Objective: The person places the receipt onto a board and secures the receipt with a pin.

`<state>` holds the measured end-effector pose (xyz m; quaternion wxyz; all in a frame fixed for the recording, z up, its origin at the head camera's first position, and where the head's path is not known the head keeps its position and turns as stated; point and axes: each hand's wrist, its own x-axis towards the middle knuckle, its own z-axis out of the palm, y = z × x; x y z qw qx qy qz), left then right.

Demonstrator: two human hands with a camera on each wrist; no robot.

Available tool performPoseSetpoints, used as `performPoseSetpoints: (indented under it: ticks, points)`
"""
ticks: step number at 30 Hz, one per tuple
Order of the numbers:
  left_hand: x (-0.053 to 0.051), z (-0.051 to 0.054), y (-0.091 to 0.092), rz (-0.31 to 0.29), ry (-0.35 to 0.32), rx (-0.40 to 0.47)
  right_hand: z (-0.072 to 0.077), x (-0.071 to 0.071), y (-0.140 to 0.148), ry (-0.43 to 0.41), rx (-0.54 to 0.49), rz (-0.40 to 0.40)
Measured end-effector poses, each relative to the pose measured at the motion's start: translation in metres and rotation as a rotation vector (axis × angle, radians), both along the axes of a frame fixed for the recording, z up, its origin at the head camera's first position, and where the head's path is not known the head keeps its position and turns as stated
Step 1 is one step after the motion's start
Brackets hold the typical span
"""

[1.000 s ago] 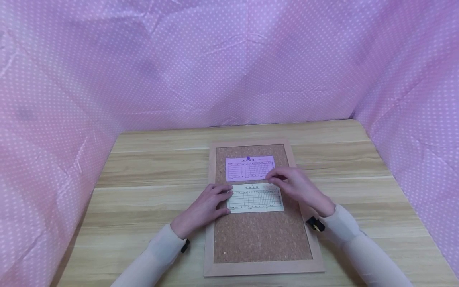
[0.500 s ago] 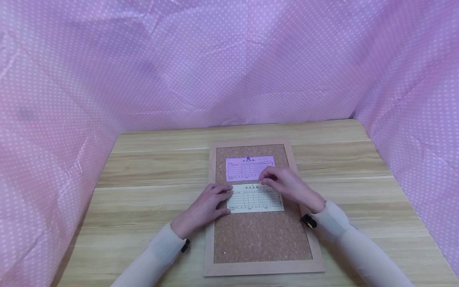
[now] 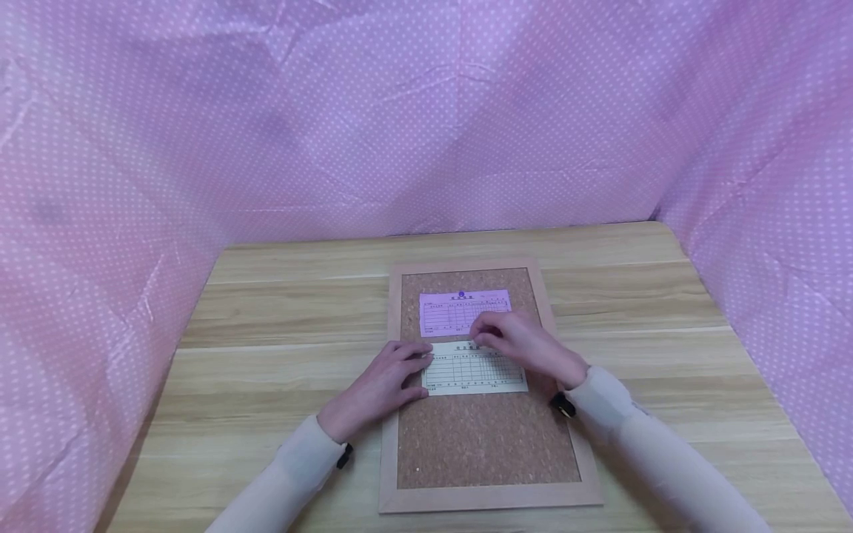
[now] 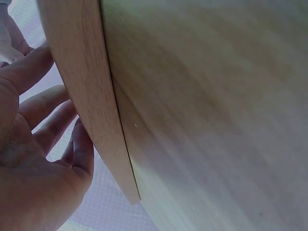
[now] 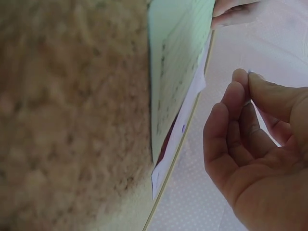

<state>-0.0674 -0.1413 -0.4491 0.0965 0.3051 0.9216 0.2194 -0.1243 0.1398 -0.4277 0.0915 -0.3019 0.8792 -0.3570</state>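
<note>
A cork board (image 3: pixel 486 444) with a wooden frame lies on the table. My left hand (image 3: pixel 376 385) rests at its left side, fingertips touching the left edge of a pale yellow-green printed form slip (image 3: pixel 460 370). Above that slip lies a pink form slip (image 3: pixel 443 314), with a purple push pin (image 3: pixel 461 294) at its top edge. My right hand (image 3: pixel 523 342) is over the pale slip's top edge, thumb and forefinger pinched together. In the right wrist view, a tiny pale-bluish tip shows at the pinched fingertips (image 5: pixel 241 77); it looks like a push pin, mostly hidden.
The wood-grain table (image 3: pixel 286 311) extends around the board on both sides. Pink dotted cloth (image 3: pixel 426 133) hangs behind and at either side of the table. The board's frame (image 3: pixel 493 497) forms a raised border near me.
My right hand has moved left along the pale slip's top edge, from its right corner toward its middle. The left hand, both slips and the board stay where they were.
</note>
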Motion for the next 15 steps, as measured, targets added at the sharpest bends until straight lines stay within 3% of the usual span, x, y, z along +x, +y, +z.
performPoseSetpoints:
  ticks: [15]
  points:
    - [-0.0002,-0.0004,-0.0006,-0.008,0.005,-0.01,-0.0053,-0.0088,-0.0086,-0.015,0.089,0.0]
